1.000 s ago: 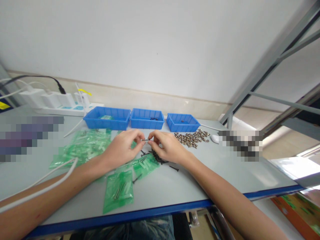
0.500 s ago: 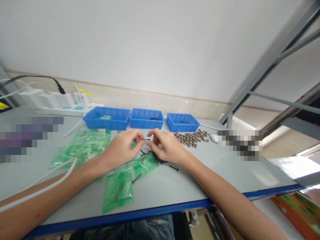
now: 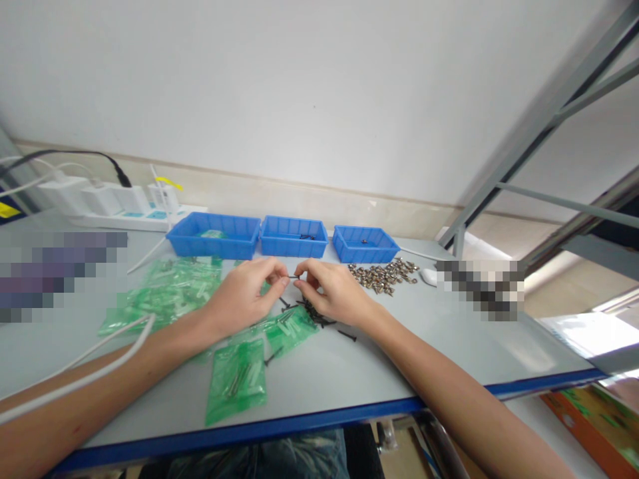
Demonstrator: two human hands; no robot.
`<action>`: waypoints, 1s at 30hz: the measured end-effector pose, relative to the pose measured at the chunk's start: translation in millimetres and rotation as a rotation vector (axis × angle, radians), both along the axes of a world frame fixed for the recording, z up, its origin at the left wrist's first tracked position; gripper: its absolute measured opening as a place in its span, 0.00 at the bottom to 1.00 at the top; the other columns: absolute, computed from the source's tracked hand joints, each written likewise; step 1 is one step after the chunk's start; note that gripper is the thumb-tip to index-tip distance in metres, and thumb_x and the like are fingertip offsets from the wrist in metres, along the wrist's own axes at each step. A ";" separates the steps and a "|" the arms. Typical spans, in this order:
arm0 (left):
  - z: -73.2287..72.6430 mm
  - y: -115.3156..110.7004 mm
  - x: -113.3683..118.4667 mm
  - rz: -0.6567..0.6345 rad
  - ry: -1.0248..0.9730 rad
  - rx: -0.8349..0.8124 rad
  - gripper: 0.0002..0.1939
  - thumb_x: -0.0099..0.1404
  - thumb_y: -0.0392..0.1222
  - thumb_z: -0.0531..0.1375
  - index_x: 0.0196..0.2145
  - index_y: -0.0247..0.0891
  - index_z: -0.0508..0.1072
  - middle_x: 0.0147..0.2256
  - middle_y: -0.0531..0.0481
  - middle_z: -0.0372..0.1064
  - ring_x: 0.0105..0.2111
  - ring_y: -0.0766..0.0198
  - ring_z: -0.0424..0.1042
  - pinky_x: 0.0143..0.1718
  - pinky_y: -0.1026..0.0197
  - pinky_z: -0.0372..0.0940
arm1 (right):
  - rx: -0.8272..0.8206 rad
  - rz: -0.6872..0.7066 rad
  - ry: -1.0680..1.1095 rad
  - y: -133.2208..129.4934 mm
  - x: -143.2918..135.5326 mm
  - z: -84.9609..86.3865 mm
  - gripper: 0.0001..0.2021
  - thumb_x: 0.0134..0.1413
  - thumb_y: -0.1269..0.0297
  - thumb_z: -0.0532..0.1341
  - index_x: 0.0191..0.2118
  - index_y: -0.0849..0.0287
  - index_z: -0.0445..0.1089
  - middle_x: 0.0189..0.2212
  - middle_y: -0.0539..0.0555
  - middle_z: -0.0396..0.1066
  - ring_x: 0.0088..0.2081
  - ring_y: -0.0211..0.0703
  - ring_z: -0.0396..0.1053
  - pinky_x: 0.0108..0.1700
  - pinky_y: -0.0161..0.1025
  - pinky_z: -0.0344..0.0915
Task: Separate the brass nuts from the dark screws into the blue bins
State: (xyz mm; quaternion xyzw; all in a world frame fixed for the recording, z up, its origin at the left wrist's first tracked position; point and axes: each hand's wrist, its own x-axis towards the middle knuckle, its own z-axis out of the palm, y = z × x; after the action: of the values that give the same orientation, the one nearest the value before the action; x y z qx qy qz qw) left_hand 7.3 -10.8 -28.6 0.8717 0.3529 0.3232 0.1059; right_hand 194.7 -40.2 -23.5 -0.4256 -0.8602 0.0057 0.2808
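Observation:
Between the fingertips of both hands a dark screw (image 3: 293, 277) is held level above the table. My left hand (image 3: 249, 289) pinches one end with thumb and forefinger. My right hand (image 3: 332, 289) has its thumb and forefinger closed at the other end. Below the right hand lies a pile of black screws (image 3: 312, 314), partly hidden by its fingers. Green plastic bags (image 3: 174, 286) with small parts inside spread beside and under my left forearm. Nearer the front edge, another green bag (image 3: 237, 382) shows long screws through its film.
Three blue bins stand at the back: a left bin (image 3: 214, 249), a middle bin (image 3: 293, 247) with a few screws, and a right bin (image 3: 367, 251). Small metal fittings (image 3: 384, 276) lie heaped at right. A white cable (image 3: 120, 362) crosses my left forearm; a power strip (image 3: 124, 219) sits back left.
My right fingertips have moved in to close on the screw's end; before, the thumb and forefinger were slightly apart there. My left hand has hardly moved.

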 end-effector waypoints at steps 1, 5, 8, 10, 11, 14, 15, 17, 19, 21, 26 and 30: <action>-0.2 0.2 0.1 0.002 -0.003 -0.002 0.09 0.63 0.45 0.50 0.32 0.38 0.66 0.28 0.53 0.68 0.30 0.64 0.68 0.34 0.62 0.59 | 0.002 0.000 0.001 0.1 0.2 0.1 0.07 0.58 0.66 0.53 0.41 0.60 0.62 0.26 0.51 0.68 0.27 0.36 0.63 0.31 0.32 0.56; -0.7 0.6 0.5 0.015 -0.022 0.008 0.09 0.62 0.45 0.51 0.35 0.38 0.66 0.29 0.52 0.68 0.30 0.64 0.68 0.34 0.62 0.60 | 0.001 -0.002 -0.001 0.0 0.8 1.5 0.07 0.58 0.65 0.53 0.40 0.60 0.63 0.27 0.51 0.68 0.27 0.36 0.63 0.31 0.32 0.56; -0.6 0.4 0.4 0.016 -0.033 0.022 0.09 0.62 0.44 0.50 0.34 0.38 0.66 0.28 0.53 0.68 0.29 0.65 0.68 0.34 0.62 0.60 | -0.001 -0.001 0.002 -0.5 0.6 2.1 0.07 0.59 0.64 0.53 0.40 0.60 0.63 0.26 0.51 0.68 0.27 0.36 0.63 0.31 0.32 0.56; -0.3 0.1 0.2 0.013 -0.038 0.028 0.10 0.63 0.45 0.50 0.32 0.38 0.67 0.28 0.53 0.68 0.29 0.65 0.67 0.34 0.62 0.60 | -0.001 -0.004 0.020 -0.8 0.5 1.9 0.08 0.59 0.63 0.53 0.42 0.60 0.62 0.25 0.50 0.67 0.27 0.37 0.63 0.31 0.33 0.57; -0.1 -0.2 0.2 0.014 -0.039 0.029 0.11 0.63 0.45 0.50 0.31 0.38 0.67 0.28 0.53 0.68 0.29 0.65 0.67 0.33 0.62 0.60 | -0.001 -0.006 0.031 -0.9 0.5 1.7 0.09 0.58 0.63 0.53 0.43 0.60 0.62 0.25 0.50 0.67 0.27 0.37 0.63 0.31 0.33 0.57; 0.5 -1.0 0.3 0.015 -0.040 0.027 0.11 0.63 0.45 0.49 0.31 0.37 0.67 0.27 0.52 0.68 0.29 0.65 0.67 0.34 0.62 0.60 | -0.002 -0.013 0.057 -1.2 1.0 0.7 0.11 0.57 0.63 0.54 0.46 0.59 0.59 0.24 0.49 0.66 0.27 0.37 0.64 0.31 0.33 0.57; 0.5 -1.1 0.4 0.014 -0.040 0.026 0.11 0.63 0.45 0.49 0.31 0.37 0.67 0.28 0.52 0.68 0.29 0.65 0.67 0.34 0.62 0.60 | -0.001 -0.015 0.059 -1.2 1.2 0.4 0.11 0.57 0.64 0.54 0.46 0.59 0.59 0.24 0.49 0.66 0.27 0.37 0.64 0.31 0.33 0.57; 0.5 -1.1 0.5 0.010 -0.039 0.024 0.12 0.63 0.45 0.49 0.31 0.37 0.67 0.28 0.52 0.68 0.29 0.65 0.67 0.34 0.62 0.60 | 0.007 -0.020 0.056 -0.9 1.6 -0.3 0.09 0.57 0.65 0.53 0.44 0.59 0.60 0.25 0.49 0.67 0.27 0.37 0.64 0.31 0.32 0.57; 0.2 -0.9 0.5 0.007 -0.038 0.024 0.11 0.64 0.45 0.49 0.31 0.37 0.67 0.28 0.52 0.68 0.29 0.65 0.67 0.34 0.62 0.60 | 0.015 -0.025 0.050 -0.5 1.8 -0.8 0.08 0.57 0.66 0.52 0.42 0.59 0.61 0.26 0.50 0.67 0.27 0.37 0.64 0.30 0.32 0.57; -0.2 -0.5 0.4 0.002 -0.041 0.022 0.11 0.64 0.45 0.50 0.31 0.37 0.67 0.28 0.52 0.68 0.29 0.65 0.67 0.34 0.62 0.60 | 0.021 -0.029 0.044 -0.1 1.8 -1.0 0.07 0.57 0.66 0.52 0.42 0.59 0.61 0.26 0.51 0.68 0.27 0.37 0.65 0.30 0.32 0.57; -1.5 0.1 0.3 0.005 -0.060 0.021 0.08 0.62 0.44 0.52 0.36 0.38 0.66 0.28 0.53 0.68 0.30 0.64 0.68 0.35 0.62 0.60 | 0.025 -0.027 0.039 0.2 1.7 -0.6 0.07 0.58 0.65 0.52 0.41 0.60 0.62 0.27 0.51 0.68 0.28 0.37 0.65 0.31 0.32 0.57; -1.7 0.0 0.5 0.008 -0.056 0.024 0.08 0.62 0.43 0.52 0.36 0.38 0.66 0.28 0.53 0.68 0.30 0.64 0.68 0.35 0.62 0.60 | 0.022 -0.026 0.034 0.0 2.0 -0.4 0.07 0.58 0.65 0.51 0.41 0.60 0.62 0.27 0.51 0.68 0.27 0.37 0.65 0.31 0.32 0.57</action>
State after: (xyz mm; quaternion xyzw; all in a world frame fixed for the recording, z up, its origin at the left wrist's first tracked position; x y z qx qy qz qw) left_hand 7.9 -10.8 -30.3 0.8621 0.3493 0.3521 0.1040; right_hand 196.7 -40.2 -24.0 -0.4335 -0.8497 -0.0003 0.3002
